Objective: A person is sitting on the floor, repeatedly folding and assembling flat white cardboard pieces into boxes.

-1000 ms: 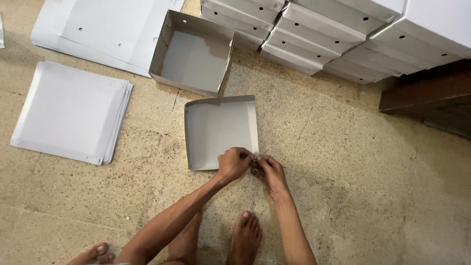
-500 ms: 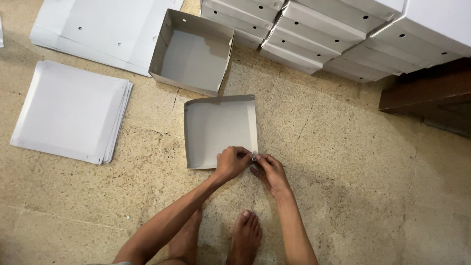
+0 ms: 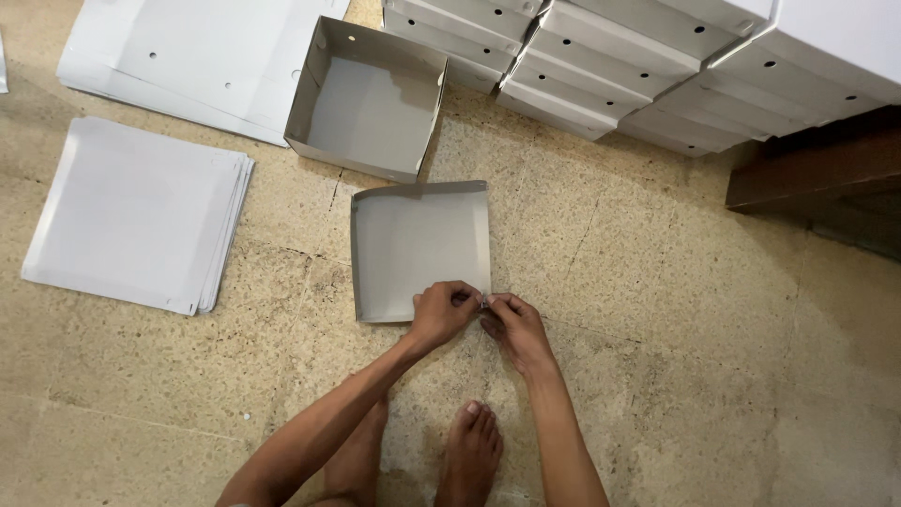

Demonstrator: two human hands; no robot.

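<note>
A shallow grey cardboard box tray [image 3: 418,239] lies on the stone floor in front of me, its sides partly folded up. My left hand [image 3: 441,313] and my right hand [image 3: 511,327] meet at its near right corner, both pinching the cardboard there, fingers closed on the corner flap. What sits between the fingertips is too small to make out. My bare foot [image 3: 469,451] rests just behind the hands.
A finished open box [image 3: 368,99] stands behind the tray. A stack of flat white sheets [image 3: 131,216] lies at the left, larger flat cardboard [image 3: 188,56] at the back left. Stacked closed white boxes [image 3: 638,66] fill the back right, beside a dark wooden step [image 3: 817,174].
The hands stay at the tray's near right corner with only slight finger movement. A foot seen at the lower left a second ago has left the view.
</note>
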